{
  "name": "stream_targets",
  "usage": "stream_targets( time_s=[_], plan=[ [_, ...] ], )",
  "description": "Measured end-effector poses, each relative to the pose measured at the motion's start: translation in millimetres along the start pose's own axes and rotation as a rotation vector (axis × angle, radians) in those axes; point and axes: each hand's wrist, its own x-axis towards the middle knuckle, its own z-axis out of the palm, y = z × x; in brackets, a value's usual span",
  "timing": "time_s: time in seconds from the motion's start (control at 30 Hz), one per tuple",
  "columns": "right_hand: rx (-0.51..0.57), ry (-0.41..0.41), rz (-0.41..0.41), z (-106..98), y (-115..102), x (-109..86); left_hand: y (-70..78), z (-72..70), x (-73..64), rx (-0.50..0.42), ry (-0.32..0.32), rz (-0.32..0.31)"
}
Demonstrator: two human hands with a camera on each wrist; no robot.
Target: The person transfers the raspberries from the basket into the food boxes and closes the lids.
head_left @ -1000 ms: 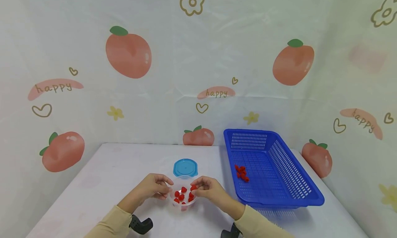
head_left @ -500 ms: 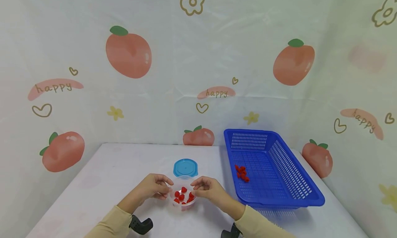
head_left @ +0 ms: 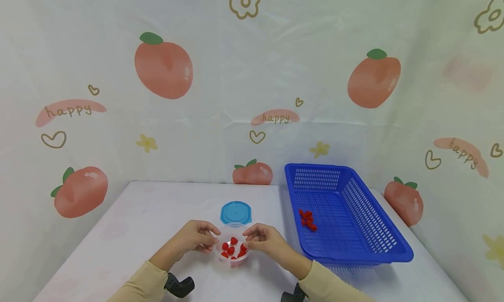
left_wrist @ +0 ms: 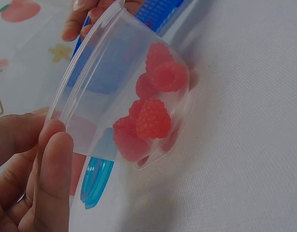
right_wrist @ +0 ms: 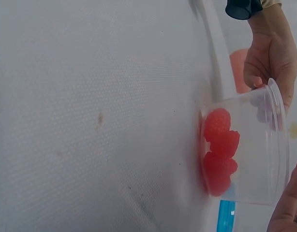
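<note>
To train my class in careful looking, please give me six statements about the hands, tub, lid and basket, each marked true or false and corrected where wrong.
1. The blue lid lies on the table, off the clear tub. True.

2. The tub is empty. False: several raspberries lie in its bottom.

3. The blue basket stands to the right of the tub. True.

4. The basket is filled to the brim. False: it holds only a small red cluster near its left side.

5. The left hand holds the tub at its rim. True.

6. The tub lies tipped on its side. False: it stands upright.
</note>
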Motion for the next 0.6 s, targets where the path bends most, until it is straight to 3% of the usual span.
stream_targets(
  time_s=[0.6],
  plan=[
    [0.036, -0.060, -0.020, -1, -17, -10.3, 0.1, -0.6, 0.1, 0.005, -0.008, 0.008]
  ],
)
